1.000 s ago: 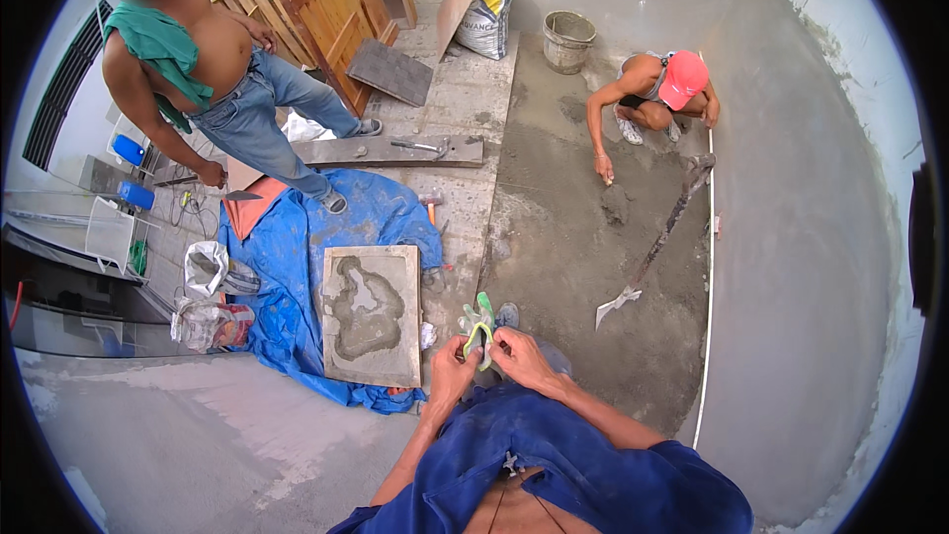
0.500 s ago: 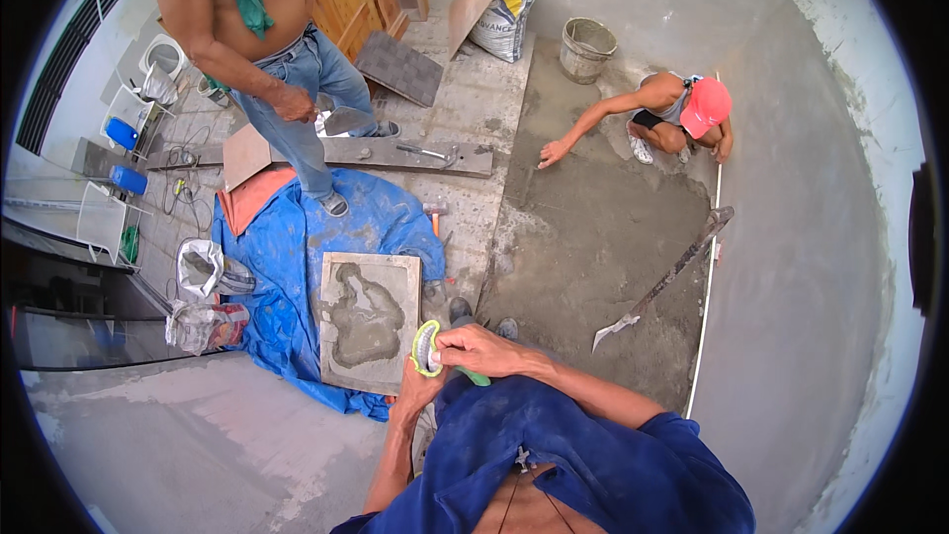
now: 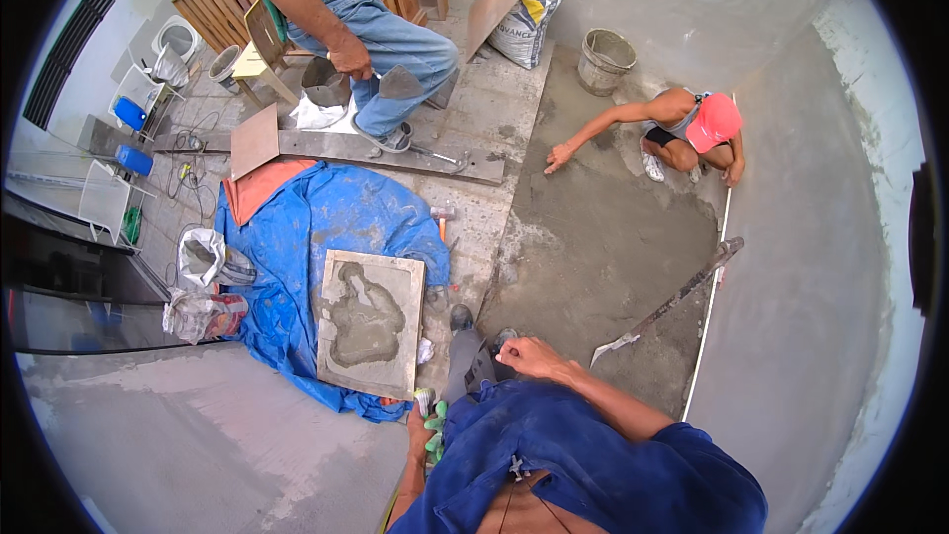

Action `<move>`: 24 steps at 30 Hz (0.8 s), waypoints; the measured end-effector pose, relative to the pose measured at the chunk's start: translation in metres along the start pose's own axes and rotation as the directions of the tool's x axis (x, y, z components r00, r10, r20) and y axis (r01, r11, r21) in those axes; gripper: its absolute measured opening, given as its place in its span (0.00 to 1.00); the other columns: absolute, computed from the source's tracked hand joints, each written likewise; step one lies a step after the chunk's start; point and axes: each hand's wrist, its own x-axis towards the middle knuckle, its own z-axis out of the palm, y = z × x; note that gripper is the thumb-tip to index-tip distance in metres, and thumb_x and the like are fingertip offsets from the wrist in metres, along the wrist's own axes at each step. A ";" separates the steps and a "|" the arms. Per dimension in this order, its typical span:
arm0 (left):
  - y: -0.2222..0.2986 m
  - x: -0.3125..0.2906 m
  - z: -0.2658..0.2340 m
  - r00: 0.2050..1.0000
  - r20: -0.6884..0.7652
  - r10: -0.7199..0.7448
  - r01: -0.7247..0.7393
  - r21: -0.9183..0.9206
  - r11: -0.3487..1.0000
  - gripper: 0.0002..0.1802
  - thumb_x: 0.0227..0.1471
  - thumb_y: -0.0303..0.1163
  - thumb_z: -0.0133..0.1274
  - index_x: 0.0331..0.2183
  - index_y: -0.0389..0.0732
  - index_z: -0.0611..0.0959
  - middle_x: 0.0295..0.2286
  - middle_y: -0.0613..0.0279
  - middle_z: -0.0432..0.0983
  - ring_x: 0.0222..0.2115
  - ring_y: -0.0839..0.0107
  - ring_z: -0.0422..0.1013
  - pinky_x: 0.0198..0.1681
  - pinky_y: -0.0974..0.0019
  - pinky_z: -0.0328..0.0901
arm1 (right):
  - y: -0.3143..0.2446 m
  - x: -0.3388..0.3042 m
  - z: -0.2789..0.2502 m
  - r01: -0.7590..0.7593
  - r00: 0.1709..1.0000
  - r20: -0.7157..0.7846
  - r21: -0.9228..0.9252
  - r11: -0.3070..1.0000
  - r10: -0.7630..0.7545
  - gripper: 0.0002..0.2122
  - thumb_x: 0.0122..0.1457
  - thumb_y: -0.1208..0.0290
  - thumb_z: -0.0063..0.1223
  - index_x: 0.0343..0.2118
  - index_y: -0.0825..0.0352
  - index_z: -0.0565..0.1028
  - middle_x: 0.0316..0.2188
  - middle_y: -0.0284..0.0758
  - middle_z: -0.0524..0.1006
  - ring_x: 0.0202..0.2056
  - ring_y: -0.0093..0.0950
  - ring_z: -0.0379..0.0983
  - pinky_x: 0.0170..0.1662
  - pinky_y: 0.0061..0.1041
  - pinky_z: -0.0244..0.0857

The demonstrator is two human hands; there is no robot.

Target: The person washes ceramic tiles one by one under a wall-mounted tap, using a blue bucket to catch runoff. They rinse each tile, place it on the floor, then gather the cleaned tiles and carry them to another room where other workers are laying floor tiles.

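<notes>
My left hand (image 3: pixel 419 423) is low beside my blue shirt, closed on a work glove (image 3: pixel 435 427) with green fingers and a pale cuff; the grip is partly hidden. My right hand (image 3: pixel 532 358) is above my shoes, bare, its fingers curled in with nothing visible in them. Just ahead of my left hand lies a square board (image 3: pixel 419 311) with a light rim and a patch of wet mortar (image 3: pixel 366 321) on it. A small white crumpled thing (image 3: pixel 425 350) lies by its right edge.
A blue tarp (image 3: pixel 386 208) spreads under the board. On the right, a crouching person (image 3: pixel 682 129) in a red cap reaches over wet cement (image 3: pixel 613 237). A long straightedge (image 3: pixel 672 302) slants there. A standing person (image 3: pixel 366 30) holds a trowel (image 3: pixel 399 83). A bucket (image 3: pixel 605 61) stands behind.
My hands have parted: the left moved down with the glove, the right moved right, away from it. The standing person stepped rightward and lifted a leg over the plank.
</notes>
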 end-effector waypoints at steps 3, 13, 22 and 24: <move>-0.030 -0.023 -0.027 0.945 0.209 -0.252 0.224 0.148 0.963 0.15 0.41 0.27 0.47 0.35 0.35 0.80 0.23 0.57 0.76 0.24 0.70 0.70 0.30 0.65 0.64 | -0.005 0.004 -0.002 0.049 0.998 0.032 -0.089 0.995 -0.047 0.17 0.57 0.56 0.49 0.37 0.66 0.75 0.31 0.40 0.78 0.35 0.37 0.74 0.39 0.34 0.66; -0.051 0.026 -0.015 0.966 0.231 -0.113 -0.017 0.494 0.870 0.19 0.41 0.35 0.48 0.37 0.37 0.80 0.30 0.44 0.77 0.34 0.53 0.74 0.38 0.58 0.66 | 0.003 0.004 -0.007 0.079 0.997 0.025 -0.041 0.996 -0.078 0.15 0.56 0.57 0.50 0.36 0.66 0.75 0.29 0.39 0.78 0.33 0.35 0.74 0.37 0.33 0.66; -0.001 0.058 0.004 0.951 0.279 0.133 -0.263 0.502 0.824 0.24 0.37 0.27 0.45 0.42 0.38 0.78 0.32 0.45 0.77 0.37 0.54 0.74 0.41 0.61 0.65 | 0.004 0.001 0.003 0.094 0.995 0.023 -0.039 0.995 -0.093 0.15 0.55 0.57 0.51 0.35 0.66 0.75 0.31 0.41 0.78 0.36 0.36 0.75 0.39 0.34 0.66; -0.007 0.050 0.001 0.958 0.287 -0.002 -0.121 0.412 0.903 0.25 0.38 0.29 0.47 0.44 0.37 0.77 0.33 0.50 0.77 0.36 0.58 0.74 0.42 0.62 0.65 | 0.005 0.000 0.010 0.111 0.993 0.039 -0.104 0.988 -0.107 0.15 0.56 0.58 0.51 0.36 0.67 0.75 0.30 0.40 0.78 0.35 0.34 0.75 0.39 0.32 0.67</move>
